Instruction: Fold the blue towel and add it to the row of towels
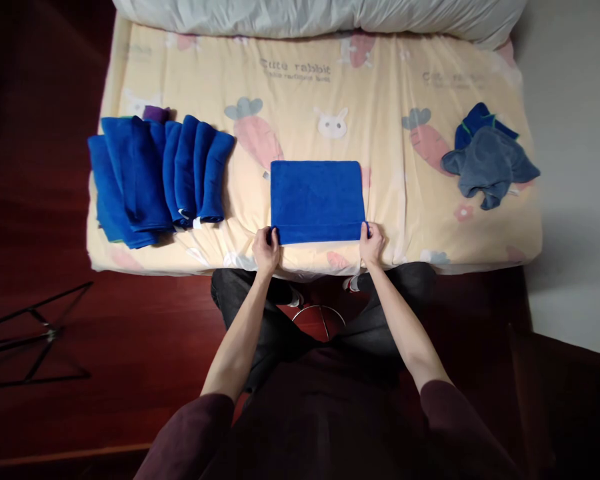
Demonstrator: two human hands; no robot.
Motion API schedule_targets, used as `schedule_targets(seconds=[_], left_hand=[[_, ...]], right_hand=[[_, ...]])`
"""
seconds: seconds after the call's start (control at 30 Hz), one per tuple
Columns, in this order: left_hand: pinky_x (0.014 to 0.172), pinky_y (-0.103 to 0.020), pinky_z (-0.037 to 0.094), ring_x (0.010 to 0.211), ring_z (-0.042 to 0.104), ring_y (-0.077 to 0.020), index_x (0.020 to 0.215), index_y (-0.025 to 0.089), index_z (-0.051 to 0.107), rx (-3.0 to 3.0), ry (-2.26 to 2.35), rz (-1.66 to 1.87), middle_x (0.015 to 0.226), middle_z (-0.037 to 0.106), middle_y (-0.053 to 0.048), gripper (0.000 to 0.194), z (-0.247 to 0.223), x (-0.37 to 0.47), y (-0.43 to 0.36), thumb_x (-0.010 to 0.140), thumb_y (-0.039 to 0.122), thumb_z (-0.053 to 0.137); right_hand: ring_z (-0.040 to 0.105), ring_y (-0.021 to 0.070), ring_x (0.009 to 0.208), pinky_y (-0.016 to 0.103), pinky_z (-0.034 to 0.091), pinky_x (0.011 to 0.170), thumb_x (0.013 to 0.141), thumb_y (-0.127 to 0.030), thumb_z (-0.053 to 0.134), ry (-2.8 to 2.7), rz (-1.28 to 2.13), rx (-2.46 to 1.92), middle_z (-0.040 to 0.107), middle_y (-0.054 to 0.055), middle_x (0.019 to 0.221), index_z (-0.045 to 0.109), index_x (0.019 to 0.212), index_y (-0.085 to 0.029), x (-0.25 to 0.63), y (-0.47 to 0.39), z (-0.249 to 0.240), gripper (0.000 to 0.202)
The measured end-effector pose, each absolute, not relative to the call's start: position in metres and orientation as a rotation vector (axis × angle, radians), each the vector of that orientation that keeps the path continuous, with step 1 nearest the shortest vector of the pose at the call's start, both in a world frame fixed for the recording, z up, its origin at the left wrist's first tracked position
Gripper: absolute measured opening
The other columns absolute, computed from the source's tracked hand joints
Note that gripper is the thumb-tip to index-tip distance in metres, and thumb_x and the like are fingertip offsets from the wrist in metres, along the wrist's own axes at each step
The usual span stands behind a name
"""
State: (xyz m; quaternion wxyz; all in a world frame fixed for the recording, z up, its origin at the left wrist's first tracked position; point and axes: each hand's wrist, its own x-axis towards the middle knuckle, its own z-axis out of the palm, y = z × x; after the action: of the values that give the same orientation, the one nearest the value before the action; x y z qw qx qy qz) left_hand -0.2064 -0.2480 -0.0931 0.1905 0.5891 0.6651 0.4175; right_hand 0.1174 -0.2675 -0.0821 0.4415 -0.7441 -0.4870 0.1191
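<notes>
A blue towel (pixel 316 193) lies flat as a rectangle on the bed, its near edge turned over in a narrow fold. My left hand (pixel 267 248) pinches the near left corner of that fold between thumb and fingers. At the near right corner, my right hand (pixel 372 244) grips the fold the same way. To the left are several rolled blue towels (pixel 213 175) side by side, beside a heap of looser folded blue towels (pixel 135 180). A bit of purple cloth (pixel 156 114) shows behind them.
On the right of the bed lie a crumpled grey cloth (pixel 487 160) and a dark blue cloth (pixel 473 123). A white quilt (pixel 320 17) runs along the back of the patterned sheet (pixel 300 100). Black tripod legs (pixel 40 327) stand on the floor at left.
</notes>
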Motion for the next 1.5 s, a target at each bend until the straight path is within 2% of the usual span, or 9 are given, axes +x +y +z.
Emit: schedule_targets(seconds=[0.37,0.53,0.67,0.77,0.9,1.07,1.27,1.4,1.5], left_hand=[[0.096,-0.041,0.049,0.101,0.065,-0.0248,0.107,0.021,0.063,1.682,1.839,1.165,0.102,0.066,-0.011,0.027,-0.092,-0.206,-0.249,0.103,0.046,0.052],[0.097,-0.041,0.051,0.104,0.063,-0.0240,0.107,0.022,0.064,1.693,1.858,1.222,0.108,0.063,-0.012,0.022,-0.093,-0.205,-0.249,0.102,0.041,0.054],[0.107,-0.048,0.047,0.118,0.059,-0.0270,0.103,0.024,0.067,1.782,1.779,1.268,0.119,0.065,-0.014,0.017,-0.092,-0.208,-0.250,0.101,0.032,0.053],[0.108,-0.053,0.045,0.114,0.059,-0.0289,0.100,0.025,0.069,1.848,1.689,1.221,0.114,0.070,-0.012,0.019,-0.089,-0.209,-0.250,0.099,0.027,0.051],[0.106,-0.052,0.046,0.115,0.060,-0.0298,0.105,0.024,0.071,1.876,1.693,1.130,0.113,0.072,-0.011,0.025,-0.083,-0.208,-0.249,0.097,0.023,0.048],[0.109,-0.051,0.043,0.118,0.058,-0.0317,0.113,0.022,0.069,1.970,1.666,1.065,0.121,0.069,-0.013,0.025,-0.077,-0.208,-0.247,0.091,0.030,0.058],[0.111,-0.054,0.039,0.125,0.052,-0.0367,0.121,0.023,0.066,2.023,1.616,0.925,0.131,0.064,-0.014,0.046,-0.070,-0.210,-0.249,0.079,0.041,0.074],[0.113,-0.056,0.037,0.128,0.051,-0.0376,0.121,0.024,0.064,2.042,1.597,0.894,0.134,0.062,-0.014,0.049,-0.070,-0.208,-0.249,0.073,0.030,0.073],[0.114,-0.056,0.038,0.127,0.051,-0.0374,0.119,0.023,0.064,2.014,1.615,0.925,0.133,0.064,-0.014,0.050,-0.075,-0.209,-0.248,0.070,0.022,0.069]], right_hand=[[0.069,0.0213,0.079,0.033,0.053,0.078,0.103,-0.055,0.050,-1.213,0.264,-1.848,0.075,0.011,0.089,0.071,0.096,-0.018,0.116,-0.267,-0.080,0.043],[0.065,0.0187,0.071,0.032,0.053,0.075,0.102,-0.053,0.053,-1.213,0.246,-1.846,0.071,0.006,0.080,0.069,0.098,-0.019,0.116,-0.267,-0.082,0.039],[0.063,0.0171,0.073,0.030,0.054,0.076,0.102,-0.049,0.056,-1.222,0.208,-1.814,0.068,0.004,0.082,0.067,0.104,-0.020,0.116,-0.270,-0.084,0.032],[0.062,0.0167,0.075,0.031,0.055,0.078,0.103,-0.046,0.055,-1.260,0.175,-1.796,0.067,0.006,0.089,0.068,0.098,-0.020,0.116,-0.272,-0.083,0.029],[0.065,0.0176,0.081,0.032,0.057,0.078,0.104,-0.037,0.050,-1.292,0.160,-1.734,0.066,0.010,0.101,0.073,0.094,-0.019,0.116,-0.272,-0.082,0.032],[0.067,0.0234,0.100,0.040,0.057,0.094,0.104,-0.029,0.046,-1.363,0.158,-1.721,0.069,0.012,0.101,0.079,0.101,-0.021,0.118,-0.272,-0.081,0.034],[0.065,0.0278,0.105,0.048,0.052,0.102,0.092,-0.021,0.056,-1.534,0.192,-1.709,0.074,0.011,0.102,0.079,0.101,-0.023,0.117,-0.275,-0.075,0.024],[0.063,0.0298,0.112,0.047,0.049,0.103,0.081,-0.016,0.057,-1.639,0.169,-1.720,0.074,0.010,0.112,0.075,0.107,-0.021,0.116,-0.279,-0.068,0.032],[0.062,0.0304,0.113,0.047,0.048,0.102,0.070,-0.011,0.053,-1.655,0.162,-1.725,0.073,0.010,0.115,0.070,0.100,-0.021,0.116,-0.282,-0.066,0.036]])
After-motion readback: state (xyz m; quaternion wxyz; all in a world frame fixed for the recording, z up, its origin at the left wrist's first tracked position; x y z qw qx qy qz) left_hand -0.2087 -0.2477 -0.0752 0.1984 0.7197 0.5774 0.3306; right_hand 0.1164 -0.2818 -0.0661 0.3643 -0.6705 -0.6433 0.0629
